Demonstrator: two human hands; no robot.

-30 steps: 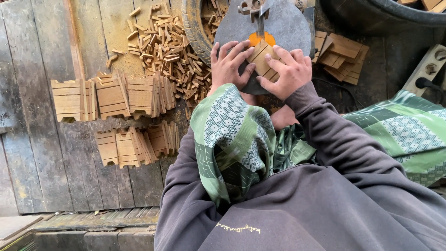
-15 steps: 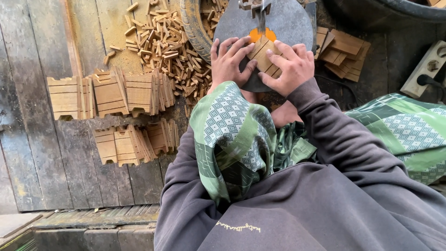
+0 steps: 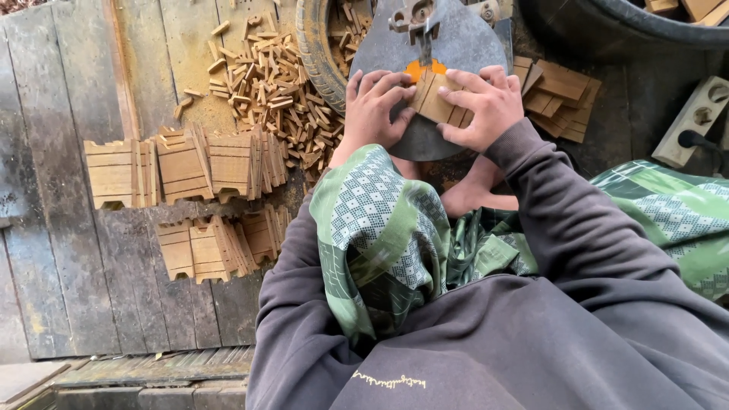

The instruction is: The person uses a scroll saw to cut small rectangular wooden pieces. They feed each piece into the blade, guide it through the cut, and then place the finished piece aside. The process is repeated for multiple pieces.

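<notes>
Centrally, both hands press a stack of thin wooden slats flat against a grey metal plate. Left hand: fingers curled over the stack's left edge, gripping it. Right hand: fingers spread and bent over the stack's right side, holding it down. An orange patch shows just above the slats, below a metal fitting; whether it touches them cannot be told. To the left, on the plank floor, lie two rows of notched wooden pieces and a heap of small offcuts. More slats lie right of the plate. A green patterned cloth covers the knees.
</notes>
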